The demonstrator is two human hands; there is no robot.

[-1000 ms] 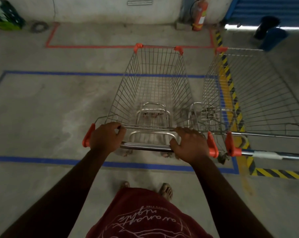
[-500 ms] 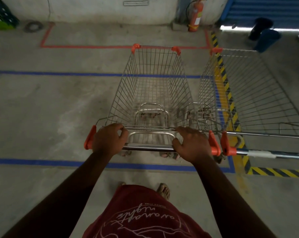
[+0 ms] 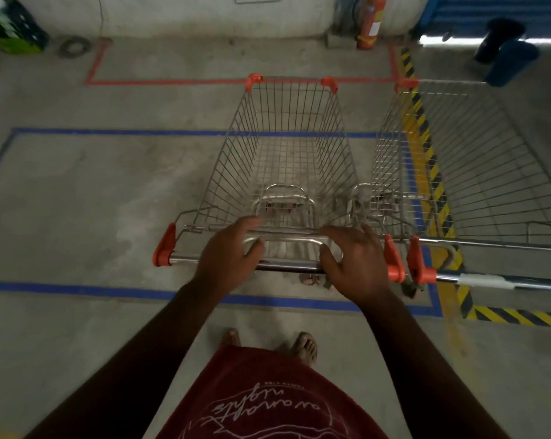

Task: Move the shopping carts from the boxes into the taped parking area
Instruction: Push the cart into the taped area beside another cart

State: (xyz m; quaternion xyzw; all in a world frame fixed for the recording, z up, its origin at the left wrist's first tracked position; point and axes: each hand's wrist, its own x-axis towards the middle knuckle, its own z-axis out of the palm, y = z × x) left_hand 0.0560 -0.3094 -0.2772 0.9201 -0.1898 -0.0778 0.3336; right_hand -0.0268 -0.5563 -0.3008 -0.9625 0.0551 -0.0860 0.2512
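Observation:
A wire shopping cart point(image 3: 286, 160) with orange corner caps stands inside a blue taped rectangle point(image 3: 109, 132) on the concrete floor. Its chrome handle bar point(image 3: 185, 258) runs across in front of me. My left hand point(image 3: 228, 251) and my right hand point(image 3: 356, 264) hover over the bar with fingers spread and loose, gripping nothing. A second wire cart point(image 3: 470, 172) stands close beside the first on the right, over a yellow-and-black striped line, its handle point(image 3: 495, 282) pointing right.
A red taped rectangle point(image 3: 236, 81) lies beyond the blue one, by the wall. A red fire extinguisher point(image 3: 369, 22) stands at the wall, a green crate point(image 3: 14, 30) at far left, dark blue bins point(image 3: 508, 55) at far right. Yellow-black hazard tape point(image 3: 426, 147) runs along the right.
Both hands have let go of the cart's handle bar and opened, sliding inward toward its middle. The cart stays in place beside the second cart.

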